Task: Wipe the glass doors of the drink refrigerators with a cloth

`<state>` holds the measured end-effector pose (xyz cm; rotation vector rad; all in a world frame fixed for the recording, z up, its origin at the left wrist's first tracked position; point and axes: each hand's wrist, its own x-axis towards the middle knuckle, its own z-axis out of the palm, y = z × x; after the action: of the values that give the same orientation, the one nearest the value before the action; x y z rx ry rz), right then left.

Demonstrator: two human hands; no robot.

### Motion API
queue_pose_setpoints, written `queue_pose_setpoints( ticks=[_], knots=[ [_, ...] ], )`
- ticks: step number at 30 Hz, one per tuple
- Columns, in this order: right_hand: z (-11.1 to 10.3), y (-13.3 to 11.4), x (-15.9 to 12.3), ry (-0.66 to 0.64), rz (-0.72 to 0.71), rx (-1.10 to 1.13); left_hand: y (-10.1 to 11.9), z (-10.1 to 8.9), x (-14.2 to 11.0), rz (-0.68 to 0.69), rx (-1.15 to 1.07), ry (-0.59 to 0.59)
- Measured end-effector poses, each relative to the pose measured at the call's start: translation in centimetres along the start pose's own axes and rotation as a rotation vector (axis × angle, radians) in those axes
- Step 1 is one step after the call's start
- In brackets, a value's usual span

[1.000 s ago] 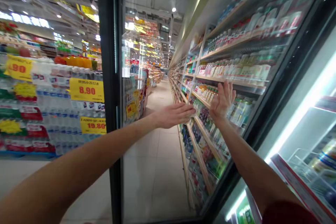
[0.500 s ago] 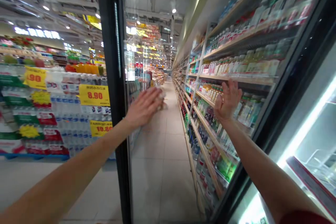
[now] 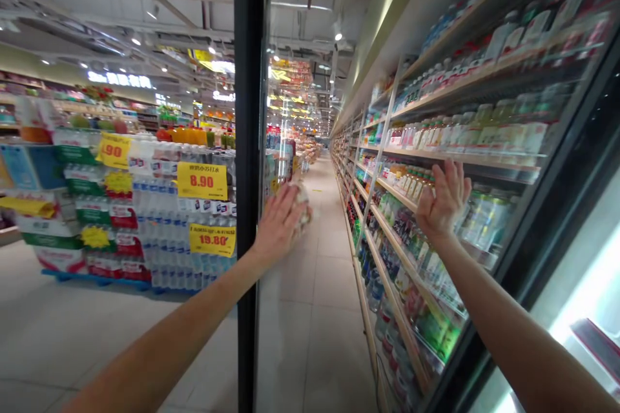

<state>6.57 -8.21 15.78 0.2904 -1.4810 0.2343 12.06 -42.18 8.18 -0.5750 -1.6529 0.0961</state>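
A glass cooler door with a black frame (image 3: 249,142) stands open before me, and both my arms reach out to it. My left hand (image 3: 278,222) lies against the pane near the frame, fingers close together. Under its fingertips shows a crumpled pale cloth (image 3: 304,210), mostly hidden by the hand and blurred. My right hand (image 3: 444,201) is spread on the glass farther right, palm toward the pane, holding nothing. Behind the glass run shelves (image 3: 465,158) with rows of bottles.
To the left, stacked packs of bottled drinks (image 3: 169,239) with yellow price signs (image 3: 202,181) stand on a blue pallet (image 3: 104,281). A tiled aisle (image 3: 334,335) stretches away behind the door. At the right edge, the lit cooler interior (image 3: 591,290) shows.
My left hand has swept left across the glass, back toward the door's frame. My right hand stays on the pane. The whole view has shifted, with the frame now farther right.
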Motion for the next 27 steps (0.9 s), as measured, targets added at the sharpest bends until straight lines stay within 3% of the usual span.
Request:
queue_pose_setpoints(
  ticks=[3, 4, 6, 9, 10, 11, 14, 15, 16, 20, 21, 22, 25, 27],
  knots=[
    [-0.1, 0.0, 0.0, 0.005, -0.001, 0.0, 1.4, 0.3, -2.2, 0.379, -0.059, -0.162],
    [-0.1, 0.0, 0.1, 0.009, -0.005, -0.002, 1.6, 0.4, -2.6, 0.43, -0.071, -0.184],
    [-0.1, 0.0, 0.1, 0.027, -0.013, -0.005, 1.4, 0.5, -2.2, 0.314, -0.062, -0.142],
    [-0.2, 0.0, 0.1, 0.043, -0.018, -0.003, 1.0, 0.5, -0.3, -0.142, -0.003, 0.073],
    [-0.2, 0.0, 0.1, 0.039, -0.013, -0.001, 1.1, 0.5, 0.2, -0.212, 0.003, 0.12],
    [-0.2, 0.0, 0.1, 0.033, -0.004, 0.002, 1.4, 0.6, 0.4, -0.195, -0.005, 0.125],
    [-0.2, 0.0, 0.1, 0.012, 0.017, 0.002, 2.5, 1.0, 0.6, 0.141, -0.046, -0.037],
    [-0.2, 0.0, 0.0, 0.008, 0.018, 0.002, 2.6, 1.0, 0.8, 0.196, -0.044, -0.075],
    [-0.2, 0.0, 0.0, 0.007, 0.014, 0.002, 2.4, 1.0, 1.3, 0.175, -0.032, -0.071],
    [-0.2, 0.1, 0.0, 0.039, -0.02, 0.009, 0.9, 0.5, 4.8, -0.233, 0.011, 0.165],
    [-0.2, 0.2, -0.1, 0.047, -0.024, 0.008, 0.8, 0.5, 5.5, -0.279, 0.01, 0.198],
    [-0.2, 0.2, -0.1, 0.05, -0.026, 0.004, 0.8, 0.4, 6.0, -0.26, 0.008, 0.197],
    [-0.2, 0.3, -0.1, 0.053, -0.026, -0.004, 0.8, 0.4, 7.1, 0.004, 0.018, 0.082],
    [-0.2, 0.3, -0.1, 0.061, -0.031, -0.003, -0.1, 0.3, 8.5, 0.0, 0.037, 0.1]
  ],
)
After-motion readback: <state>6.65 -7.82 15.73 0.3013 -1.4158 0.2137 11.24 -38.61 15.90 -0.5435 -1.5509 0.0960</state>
